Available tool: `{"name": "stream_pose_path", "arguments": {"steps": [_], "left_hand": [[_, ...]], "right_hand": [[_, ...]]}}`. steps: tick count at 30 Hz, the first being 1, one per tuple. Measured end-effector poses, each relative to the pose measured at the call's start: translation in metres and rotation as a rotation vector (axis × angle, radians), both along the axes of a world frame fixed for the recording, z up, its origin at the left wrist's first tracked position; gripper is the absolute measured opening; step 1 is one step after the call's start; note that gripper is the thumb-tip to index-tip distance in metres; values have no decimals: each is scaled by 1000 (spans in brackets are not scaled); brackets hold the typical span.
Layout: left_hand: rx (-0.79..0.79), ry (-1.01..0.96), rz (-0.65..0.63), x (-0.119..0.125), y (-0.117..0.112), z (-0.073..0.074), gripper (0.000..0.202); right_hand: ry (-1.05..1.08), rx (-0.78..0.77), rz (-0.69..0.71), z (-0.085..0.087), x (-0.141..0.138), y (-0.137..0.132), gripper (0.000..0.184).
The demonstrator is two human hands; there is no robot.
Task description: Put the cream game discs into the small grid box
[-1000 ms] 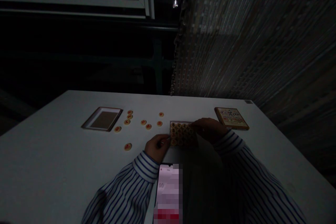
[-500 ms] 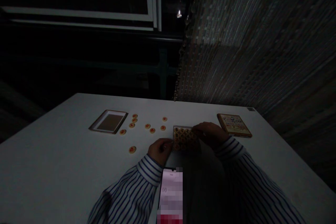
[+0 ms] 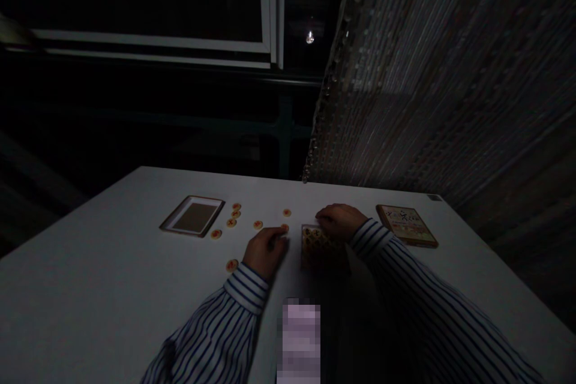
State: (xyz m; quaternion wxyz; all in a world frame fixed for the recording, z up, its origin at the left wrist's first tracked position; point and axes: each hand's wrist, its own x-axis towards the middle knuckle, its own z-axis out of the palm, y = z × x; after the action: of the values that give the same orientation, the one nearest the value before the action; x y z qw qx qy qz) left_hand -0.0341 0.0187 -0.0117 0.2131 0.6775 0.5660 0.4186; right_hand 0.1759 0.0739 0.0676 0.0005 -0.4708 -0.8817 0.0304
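On the white table (image 3: 90,300) lies a small square tray of round game pieces (image 3: 320,246). My right hand (image 3: 341,219) rests on the tray's far edge, fingers curled down over the pieces. My left hand (image 3: 264,249) sits just left of the tray, fingers bent toward a loose round piece (image 3: 284,228); what they grip is hidden in the dark. Several more loose round pieces (image 3: 258,224) with red marks lie scattered to the left, one (image 3: 231,264) close to my left wrist. Both sleeves are striped.
An open shallow box (image 3: 192,216) lies at the far left of the pieces. A printed box lid (image 3: 407,225) lies at the right. A lit phone screen (image 3: 299,342) stands at the near edge. A bead curtain (image 3: 450,72) hangs behind the table.
My left hand moved away from the tray's left corner toward the loose pieces. My right hand slid left along the tray's far edge. The view tilted up a little.
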Motion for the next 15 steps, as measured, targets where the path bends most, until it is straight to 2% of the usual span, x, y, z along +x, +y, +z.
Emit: {"name": "stream_pose_path", "arguments": {"steps": [3, 7, 10, 15], "left_hand": [[2, 115, 63, -8, 20, 9, 27], [-76, 278, 61, -10, 49, 15, 33], [-93, 309, 37, -8, 67, 15, 35], [-122, 346, -18, -7, 89, 6, 37]], "right_hand": [[1, -27, -17, -7, -11, 15, 33], [-9, -40, -32, -20, -26, 36, 33], [-23, -56, -42, -28, -36, 48, 32], [-37, -115, -22, -37, -49, 60, 29]]}}
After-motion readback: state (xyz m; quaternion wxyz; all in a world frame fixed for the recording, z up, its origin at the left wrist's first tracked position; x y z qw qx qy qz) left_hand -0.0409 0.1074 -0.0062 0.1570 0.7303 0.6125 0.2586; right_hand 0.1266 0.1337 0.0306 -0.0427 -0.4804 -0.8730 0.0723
